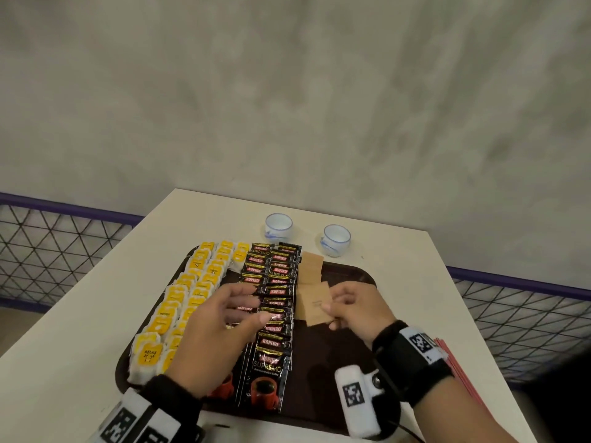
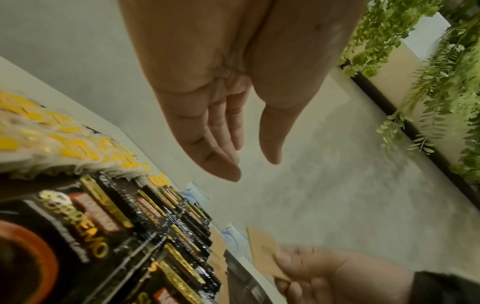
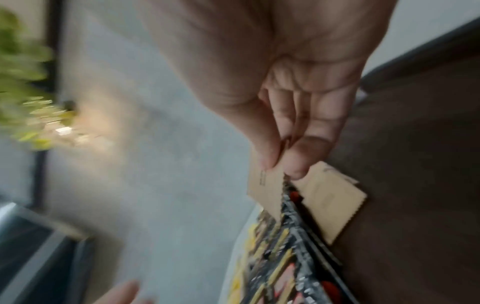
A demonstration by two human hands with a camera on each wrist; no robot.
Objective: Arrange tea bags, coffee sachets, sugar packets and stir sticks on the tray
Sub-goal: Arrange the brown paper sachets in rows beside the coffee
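Right hand (image 1: 355, 310): grip pinching a flat brown paper sugar packet (image 1: 315, 303) above the dark brown plastic tray (image 1: 329, 378). Left hand (image 1: 217, 334): grip spread, empty, over the black coffee sachets (image 1: 275, 314) just beside the packet.

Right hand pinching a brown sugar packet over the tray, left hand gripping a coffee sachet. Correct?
Not quite. The left hand grips nothing: the left wrist view shows its fingers straight and empty above the coffee sachets. The rest holds: the right hand pinches a brown sugar packet over the tray.
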